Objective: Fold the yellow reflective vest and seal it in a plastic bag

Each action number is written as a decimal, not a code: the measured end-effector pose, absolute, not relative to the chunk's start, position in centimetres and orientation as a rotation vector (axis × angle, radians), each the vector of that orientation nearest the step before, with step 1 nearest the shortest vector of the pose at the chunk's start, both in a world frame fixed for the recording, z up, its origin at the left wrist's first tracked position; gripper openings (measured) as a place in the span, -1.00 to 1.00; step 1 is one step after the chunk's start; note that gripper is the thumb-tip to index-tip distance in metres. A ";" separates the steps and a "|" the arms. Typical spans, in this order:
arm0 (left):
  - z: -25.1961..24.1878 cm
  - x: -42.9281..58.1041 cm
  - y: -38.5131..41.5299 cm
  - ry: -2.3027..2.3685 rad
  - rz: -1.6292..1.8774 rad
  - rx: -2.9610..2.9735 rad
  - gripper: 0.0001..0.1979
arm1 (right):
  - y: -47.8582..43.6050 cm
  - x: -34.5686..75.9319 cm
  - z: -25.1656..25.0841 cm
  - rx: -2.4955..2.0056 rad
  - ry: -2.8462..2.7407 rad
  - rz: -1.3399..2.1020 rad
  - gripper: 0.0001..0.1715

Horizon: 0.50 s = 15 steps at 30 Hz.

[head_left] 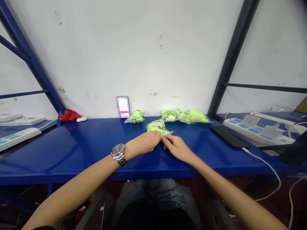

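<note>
A clear plastic bag (156, 125) with a folded neon-yellow item with grey stripes inside lies on the blue table (96, 140) in front of me. My left hand (145, 142), with a metal watch (118, 153) on its wrist, has its fingers closed on the bag's near edge. Right beside it, my right hand (176, 146) pinches the same edge near its right corner. The two hands nearly touch. Part of the bag's edge is hidden behind the left fingers.
Similar filled bags lie along the wall: one bag (136, 117) left of centre and several to the right (183, 115). A phone (123, 107) leans on the wall. Red cloth (69, 115) sits far left. A black phone (229, 136) with a white cable and a power strip (257, 130) are at right.
</note>
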<state>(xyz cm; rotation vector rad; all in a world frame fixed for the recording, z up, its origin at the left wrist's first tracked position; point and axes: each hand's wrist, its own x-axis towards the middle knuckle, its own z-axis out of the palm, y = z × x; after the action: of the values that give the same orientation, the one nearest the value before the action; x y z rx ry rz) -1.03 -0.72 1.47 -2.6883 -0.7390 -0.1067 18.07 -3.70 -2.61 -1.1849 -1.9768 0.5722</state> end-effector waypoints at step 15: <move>1.7 -0.4 -0.8 -1.107 -0.757 -3.099 -0.77 | -3.0 15.3 -3.7 -0.778 -1.353 1.000 -0.53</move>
<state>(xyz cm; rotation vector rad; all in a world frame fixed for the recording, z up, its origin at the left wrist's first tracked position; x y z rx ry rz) -0.42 -0.77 1.75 -3.0990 -1.1069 -0.7569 15.28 -3.03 -3.71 -0.7781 -1.3533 1.0002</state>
